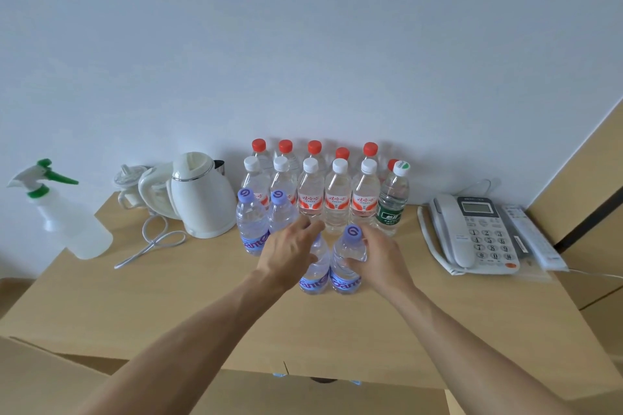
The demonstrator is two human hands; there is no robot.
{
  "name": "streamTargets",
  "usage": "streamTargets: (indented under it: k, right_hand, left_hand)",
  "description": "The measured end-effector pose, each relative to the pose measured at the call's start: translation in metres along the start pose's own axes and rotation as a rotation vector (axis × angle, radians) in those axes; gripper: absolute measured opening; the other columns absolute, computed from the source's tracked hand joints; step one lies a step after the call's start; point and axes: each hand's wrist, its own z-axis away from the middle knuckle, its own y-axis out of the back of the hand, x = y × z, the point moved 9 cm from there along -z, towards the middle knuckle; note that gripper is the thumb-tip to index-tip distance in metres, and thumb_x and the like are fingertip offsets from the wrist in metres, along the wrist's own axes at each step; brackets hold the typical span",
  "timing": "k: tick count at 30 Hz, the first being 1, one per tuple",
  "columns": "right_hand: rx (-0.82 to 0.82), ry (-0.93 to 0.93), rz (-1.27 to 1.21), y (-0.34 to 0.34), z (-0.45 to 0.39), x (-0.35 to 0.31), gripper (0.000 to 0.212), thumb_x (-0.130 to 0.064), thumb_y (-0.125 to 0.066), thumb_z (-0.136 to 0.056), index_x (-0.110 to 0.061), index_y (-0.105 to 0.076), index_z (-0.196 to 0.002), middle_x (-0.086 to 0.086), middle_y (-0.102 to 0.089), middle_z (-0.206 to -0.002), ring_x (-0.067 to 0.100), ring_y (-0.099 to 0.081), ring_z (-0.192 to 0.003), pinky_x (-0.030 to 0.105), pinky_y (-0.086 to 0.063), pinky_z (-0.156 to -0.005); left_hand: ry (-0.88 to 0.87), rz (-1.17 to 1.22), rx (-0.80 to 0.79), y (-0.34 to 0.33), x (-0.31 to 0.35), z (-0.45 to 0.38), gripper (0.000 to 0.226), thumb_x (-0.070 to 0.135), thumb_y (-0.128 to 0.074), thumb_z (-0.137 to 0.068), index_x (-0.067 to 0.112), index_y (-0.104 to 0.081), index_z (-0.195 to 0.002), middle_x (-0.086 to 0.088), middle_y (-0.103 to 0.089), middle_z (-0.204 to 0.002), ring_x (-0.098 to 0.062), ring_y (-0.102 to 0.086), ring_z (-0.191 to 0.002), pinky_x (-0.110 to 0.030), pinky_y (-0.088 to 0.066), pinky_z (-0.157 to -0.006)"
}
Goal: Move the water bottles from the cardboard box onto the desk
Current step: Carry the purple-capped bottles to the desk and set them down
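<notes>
Several water bottles stand on the wooden desk (202,300) in rows against the wall: red-capped ones (314,153) at the back, white-capped ones (337,199) in front, a green-labelled bottle (392,202) at the right. Two purple-capped bottles (251,222) stand front left. My left hand (290,253) grips a third purple-capped bottle (315,274) from above and hides its cap. My right hand (381,259) grips a fourth purple-capped bottle (347,259) by its shoulder. Both held bottles stand side by side on the desk. The cardboard box (236,391) lies at the bottom edge, its inside mostly hidden.
A white electric kettle (202,199) with its loose cord (151,242) stands left of the bottles. A spray bottle (67,219) is at the far left, a small cup (129,185) behind the kettle. A desk phone (475,232) and a remote control (532,239) sit at the right.
</notes>
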Motion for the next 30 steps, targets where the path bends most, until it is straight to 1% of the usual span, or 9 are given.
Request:
streamTargets:
  k: [3,6,13,18,21,23,25,28,30]
  right_hand:
    - [-0.009,-0.013,-0.018,-0.001,0.002,0.002,0.044,-0.014,-0.085,-0.075,-0.017,-0.066,-0.114,-0.003,-0.07,-0.106,0.018,-0.063,-0.1,0.032,-0.05,-0.086]
    - [-0.003,-0.014,-0.026,0.0,0.003,0.003,0.041,-0.015,-0.084,-0.076,-0.016,-0.066,-0.113,-0.003,-0.07,-0.104,0.017,-0.061,-0.098,0.025,-0.045,-0.081]
    - [0.005,-0.069,-0.026,-0.001,0.003,0.006,0.046,-0.021,-0.083,-0.077,-0.013,-0.061,-0.117,0.003,-0.068,-0.109,0.023,-0.06,-0.104,0.033,-0.046,-0.086]
    - [0.036,-0.072,-0.063,0.001,-0.005,0.005,0.043,-0.016,-0.084,-0.076,-0.011,-0.061,-0.112,0.001,-0.07,-0.108,0.022,-0.062,-0.102,0.031,-0.046,-0.081]
    - [0.052,-0.07,-0.08,0.002,-0.017,0.004,0.041,-0.013,-0.084,-0.077,-0.01,-0.059,-0.109,-0.001,-0.068,-0.105,0.02,-0.061,-0.099,0.024,-0.037,-0.073]
    - [0.055,-0.067,-0.066,0.002,-0.027,0.004,0.039,-0.013,-0.083,-0.079,-0.011,-0.059,-0.11,-0.001,-0.067,-0.104,0.017,-0.059,-0.098,0.021,-0.034,-0.073]
    - [0.057,-0.08,-0.046,0.002,-0.035,0.006,0.041,-0.013,-0.083,-0.079,-0.011,-0.061,-0.114,0.0,-0.067,-0.106,0.016,-0.058,-0.098,0.023,-0.034,-0.074]
    - [0.067,-0.079,-0.027,0.003,-0.048,0.007,0.041,-0.011,-0.083,-0.078,-0.01,-0.063,-0.114,0.005,-0.065,-0.109,0.023,-0.058,-0.103,0.027,-0.037,-0.078]
    - [0.071,-0.082,-0.028,0.003,-0.053,0.007,0.042,-0.011,-0.083,-0.078,-0.01,-0.064,-0.115,0.007,-0.064,-0.109,0.025,-0.058,-0.104,0.03,-0.041,-0.08]
  left_hand:
    - [-0.028,-0.002,0.004,-0.001,-0.001,-0.012,0.053,0.014,-0.079,-0.084,0.016,-0.055,-0.132,-0.002,-0.057,-0.115,-0.033,-0.064,-0.09,-0.041,-0.053,-0.067]
    - [-0.033,-0.014,-0.023,-0.001,-0.004,-0.031,0.053,0.012,-0.078,-0.085,0.013,-0.055,-0.133,-0.007,-0.058,-0.118,-0.034,-0.065,-0.096,-0.045,-0.055,-0.073]
    - [-0.006,-0.063,-0.023,0.004,-0.01,-0.068,0.048,0.013,-0.078,-0.086,0.011,-0.055,-0.128,-0.011,-0.057,-0.111,-0.036,-0.066,-0.095,-0.043,-0.052,-0.073]
    - [-0.003,-0.089,-0.032,0.003,-0.01,-0.075,0.047,0.014,-0.077,-0.087,0.01,-0.054,-0.127,-0.011,-0.055,-0.11,-0.036,-0.067,-0.091,-0.044,-0.056,-0.075]
    - [0.006,-0.1,-0.042,0.002,-0.009,-0.074,0.052,0.019,-0.077,-0.088,0.013,-0.049,-0.132,-0.01,-0.053,-0.113,-0.034,-0.066,-0.091,-0.041,-0.054,-0.071]
    - [-0.026,-0.164,0.005,0.005,-0.007,-0.07,0.065,0.029,-0.077,-0.087,0.018,-0.043,-0.141,-0.008,-0.053,-0.115,-0.029,-0.061,-0.098,-0.035,-0.047,-0.073]
    - [-0.122,-0.321,0.141,0.016,-0.001,-0.062,0.072,0.038,-0.084,-0.077,0.021,-0.051,-0.139,-0.004,-0.06,-0.111,-0.026,-0.057,-0.102,-0.035,-0.044,-0.083]
    - [-0.209,-0.369,0.302,0.034,0.004,-0.052,0.064,0.032,-0.098,-0.053,0.015,-0.07,-0.108,-0.004,-0.07,-0.099,-0.034,-0.063,-0.11,-0.052,-0.048,-0.094]
    - [-0.211,-0.331,0.293,0.035,0.001,-0.053,0.059,0.026,-0.098,-0.05,0.014,-0.071,-0.101,-0.002,-0.071,-0.095,-0.035,-0.06,-0.122,-0.065,-0.038,-0.105]
